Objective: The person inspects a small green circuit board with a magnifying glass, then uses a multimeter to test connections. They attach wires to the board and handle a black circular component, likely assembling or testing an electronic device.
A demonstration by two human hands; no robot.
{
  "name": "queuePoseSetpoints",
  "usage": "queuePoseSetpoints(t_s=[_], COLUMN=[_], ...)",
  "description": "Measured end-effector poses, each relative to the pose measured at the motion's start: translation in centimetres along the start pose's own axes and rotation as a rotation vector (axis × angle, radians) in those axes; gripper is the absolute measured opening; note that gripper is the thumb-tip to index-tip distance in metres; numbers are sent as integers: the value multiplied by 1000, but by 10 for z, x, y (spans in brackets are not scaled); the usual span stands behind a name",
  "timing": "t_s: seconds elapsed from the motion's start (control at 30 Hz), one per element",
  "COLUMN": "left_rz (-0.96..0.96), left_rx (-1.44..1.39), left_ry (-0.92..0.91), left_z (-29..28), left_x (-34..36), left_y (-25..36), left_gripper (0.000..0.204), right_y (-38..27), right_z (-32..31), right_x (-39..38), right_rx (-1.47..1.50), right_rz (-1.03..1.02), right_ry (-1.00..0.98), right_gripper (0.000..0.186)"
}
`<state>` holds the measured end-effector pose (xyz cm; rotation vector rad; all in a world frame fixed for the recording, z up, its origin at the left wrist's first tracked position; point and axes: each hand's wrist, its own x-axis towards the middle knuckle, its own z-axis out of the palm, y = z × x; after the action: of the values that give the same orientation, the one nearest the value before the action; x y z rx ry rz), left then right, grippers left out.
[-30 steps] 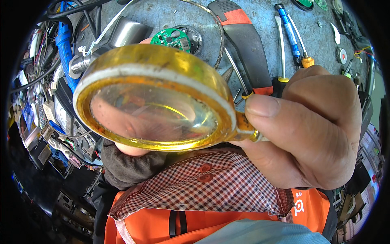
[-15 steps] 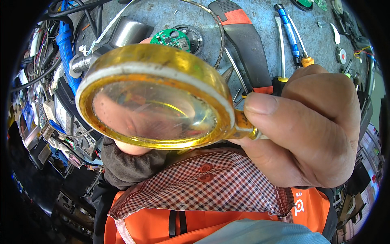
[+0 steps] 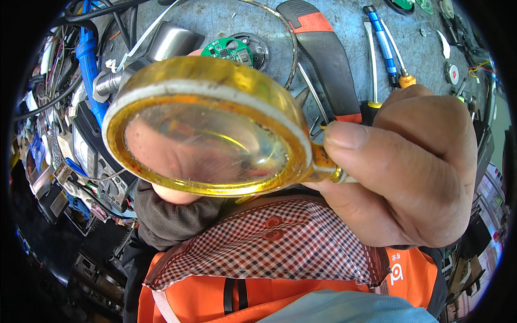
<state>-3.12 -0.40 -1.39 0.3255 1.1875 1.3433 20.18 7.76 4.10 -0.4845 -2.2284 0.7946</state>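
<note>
Head view: gold-rimmed magnifying glass pinched by its short handle in the right hand.
Left hand sits beneath the lens, its grasp hidden. A slackened pinch risks dropping the lens onto the green circuit board beyond.

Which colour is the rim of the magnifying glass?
Gold, with a white inner band; the magnifying glass shows in the head view.

The right hand is bare, with no glove or ring, and its thumbnail is short and plain. The left hand shows mostly as a blur behind glass, and a dark grey-brown knit cuff covers its wrist. Lower down sits an orange vest with a red-and-white checked collar, two red buttons and black straps.
</note>
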Motion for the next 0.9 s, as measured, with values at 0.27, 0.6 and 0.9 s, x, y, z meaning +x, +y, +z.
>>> queuePoseSetpoints(t_s=[0.27,0.6,0.9], left_rz=[-51,34,-74], left_rx=[-191,25,51], left_ry=[48,-9,21], left_z=[5,-5,-4], left_x=[-5,0,5], left_y=[1,2,8], left_gripper=[42,43,45], right_y=[-2,-1,-2], right_z=[-4,-7,-6], right_x=[1,2,3], right_rx=[17,22,28], right_rz=[2,12,8], right_ry=[-41,-77,-39], right_gripper=[55,58,56])
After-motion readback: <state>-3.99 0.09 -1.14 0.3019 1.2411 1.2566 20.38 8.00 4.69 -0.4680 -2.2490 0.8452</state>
